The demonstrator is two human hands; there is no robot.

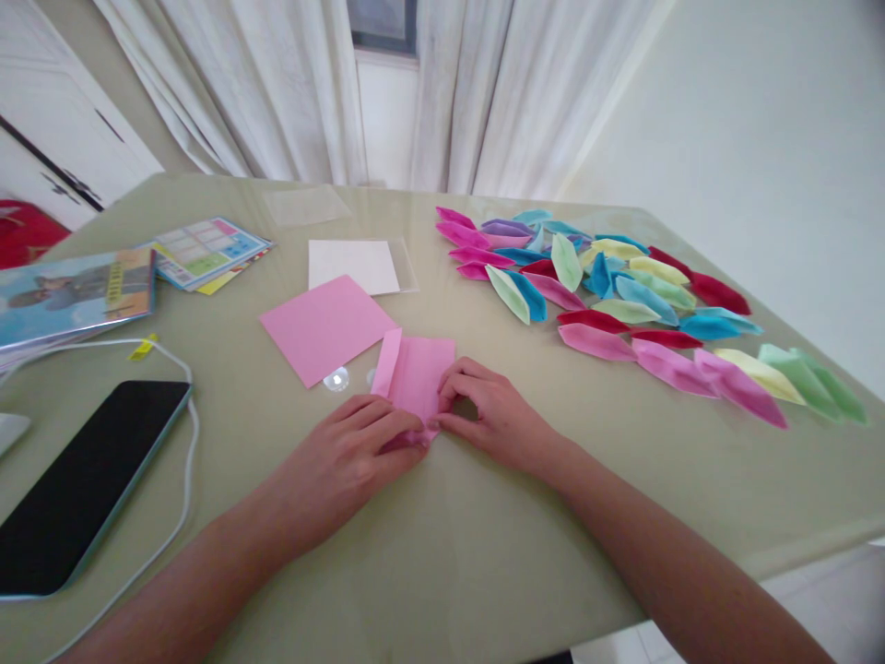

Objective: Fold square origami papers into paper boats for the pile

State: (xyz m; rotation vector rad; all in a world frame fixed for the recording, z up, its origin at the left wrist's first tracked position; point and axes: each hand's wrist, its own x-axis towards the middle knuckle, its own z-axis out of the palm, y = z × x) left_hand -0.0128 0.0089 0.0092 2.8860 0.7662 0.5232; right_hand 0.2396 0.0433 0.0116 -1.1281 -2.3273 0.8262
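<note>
A pink sheet of origami paper [423,369] lies on the table in front of me, its left edge folded over into a raised strip. My left hand [359,441] is closed on its near left part, thumb and fingers pinching the near edge. My right hand [488,406] pinches the near right corner between thumb and forefinger, the other fingers curled. The two hands' fingertips almost meet there, hiding part of the near edge. Just behind and left lies a flat pink square sheet [328,327], with a small clear round disc [336,379] by its near corner.
Many folded paper boats [608,267] in several colours spread over the right side. White paper [352,266] in a clear sleeve lies behind the pink sheet. A phone [97,484], a white cable [190,452], a book [76,300] and printed cards [211,251] are at left.
</note>
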